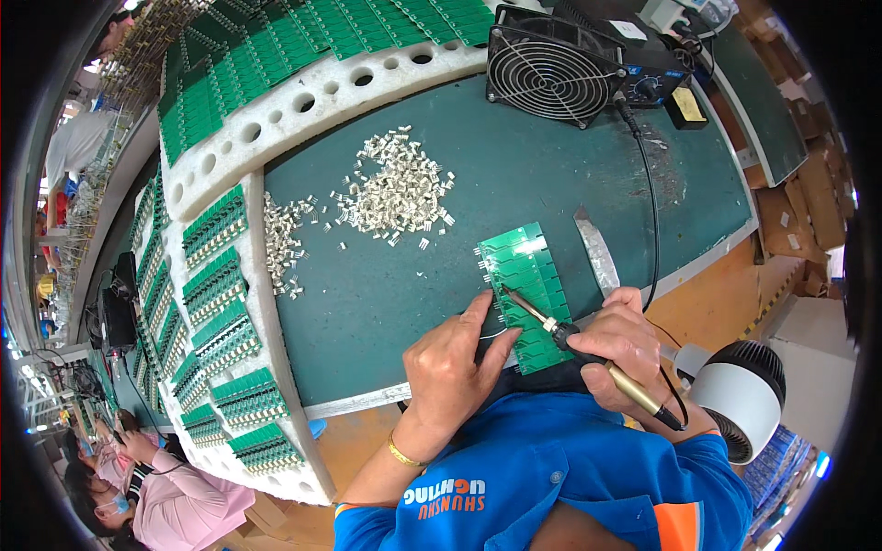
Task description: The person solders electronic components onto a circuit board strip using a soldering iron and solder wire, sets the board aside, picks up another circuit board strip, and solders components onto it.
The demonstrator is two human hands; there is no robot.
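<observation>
My right hand is wrapped round a soldering iron with a black grip and a brass-coloured handle end. Its tip reaches onto a green circuit board panel, near the panel's left side. Small white connectors with pins line that left edge. My left hand steadies the same edge, index finger and thumb set against it a little apart. A thin pale strand shows between them; I cannot tell whether it is solder wire. Beyond the panel's right side lies a flat metal blade, its near end by my right hand.
Loose white connectors are heaped on the green table. White foam racks carry green boards at the back and left. A black fan and soldering station stand at the back right; the iron's cord runs along the right.
</observation>
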